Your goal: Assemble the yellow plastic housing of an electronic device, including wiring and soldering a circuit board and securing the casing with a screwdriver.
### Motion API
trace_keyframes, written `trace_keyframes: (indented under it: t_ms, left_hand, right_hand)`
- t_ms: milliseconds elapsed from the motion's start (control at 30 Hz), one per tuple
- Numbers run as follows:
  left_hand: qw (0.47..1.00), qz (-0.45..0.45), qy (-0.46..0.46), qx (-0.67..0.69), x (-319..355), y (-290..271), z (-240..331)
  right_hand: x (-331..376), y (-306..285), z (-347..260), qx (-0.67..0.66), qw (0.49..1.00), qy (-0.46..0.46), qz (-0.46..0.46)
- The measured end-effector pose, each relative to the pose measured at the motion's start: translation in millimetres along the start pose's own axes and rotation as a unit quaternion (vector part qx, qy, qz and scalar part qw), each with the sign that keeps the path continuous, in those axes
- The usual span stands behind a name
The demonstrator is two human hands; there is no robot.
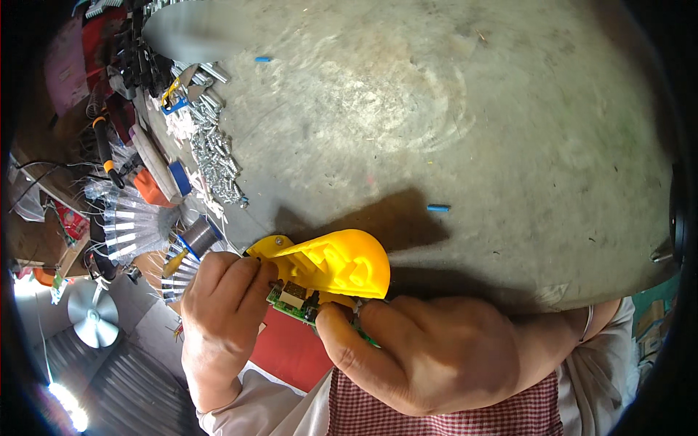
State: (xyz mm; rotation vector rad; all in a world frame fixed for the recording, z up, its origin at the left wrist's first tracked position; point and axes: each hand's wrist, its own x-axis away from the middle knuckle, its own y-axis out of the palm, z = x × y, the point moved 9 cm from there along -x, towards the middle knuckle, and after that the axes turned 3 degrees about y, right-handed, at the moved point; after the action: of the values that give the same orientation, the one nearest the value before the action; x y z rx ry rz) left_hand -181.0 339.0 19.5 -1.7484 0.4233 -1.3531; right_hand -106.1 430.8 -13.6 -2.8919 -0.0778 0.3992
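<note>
A yellow plastic housing shell (334,258) is held over the near edge of the table, its hollow, ribbed inside toward me. At its near side sits a small green circuit board (297,301) carrying a cream block and dark parts. My left hand (222,305) is closed at the shell's left end, fingertips pinched beside the board's end; exactly what lies between them is hidden. My right hand (436,356) has its thumb and forefinger closed on the right part of the board, close under the shell's rounded end. That hand covers much of the board.
Heaped screws (214,145) lie along the table's left side. Nearby are a solder wire spool (200,236), a bundle of wires (123,218) and an orange-black-handled tool (107,152). Short blue tubes (438,208) lie on the tabletop (509,145). A fan (93,316) is at lower left.
</note>
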Motion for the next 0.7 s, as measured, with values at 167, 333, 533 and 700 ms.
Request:
trace_keyframes:
  t_ms: [167,333,533,700]
  left_hand:
    - [0.992,-0.016,-0.101,0.074,6,-1,-14]
    - [0.975,0.096,-0.118,0.165,17,-2,-24]
    - [0.966,0.188,-0.123,0.128,31,-2,-17]
    - [0.936,0.248,-0.118,0.223,43,9,-31]
  right_hand:
    - [0,0,-2,0.007,1.000,0.013,0.003]
    - [-3,-6,-5,0.084,0.996,0.003,-0.028]
    - [-7,-1,5,-0.073,0.991,0.111,-0.028]
    - [-5,11,11,-0.129,0.965,0.215,-0.079]
